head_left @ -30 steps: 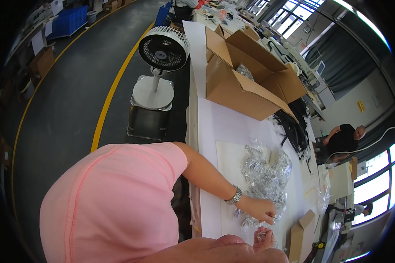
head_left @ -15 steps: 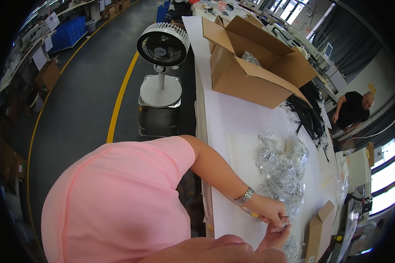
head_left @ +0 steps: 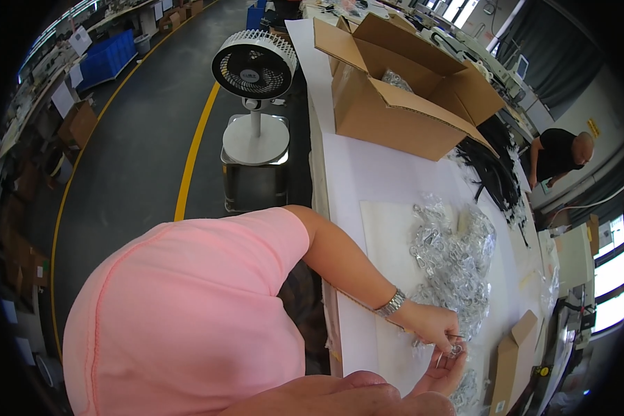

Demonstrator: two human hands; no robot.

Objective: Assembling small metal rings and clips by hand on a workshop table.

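Both hands have drawn closer together than half a second ago: the left hand (head_left: 433,326) pinches a small metal piece (head_left: 455,349) above the right hand (head_left: 442,374), whose open palm cups beneath it. It is shiny and silvery, near a heap of clear bagged metal parts (head_left: 454,253) on the white table (head_left: 367,173).

We see a grey floor (head_left: 139,159) with a yellow line (head_left: 195,149) on the left. A white fan (head_left: 254,66) stands beside the long white table (head_left: 367,173); bright windows (head_left: 613,291) lie far right.
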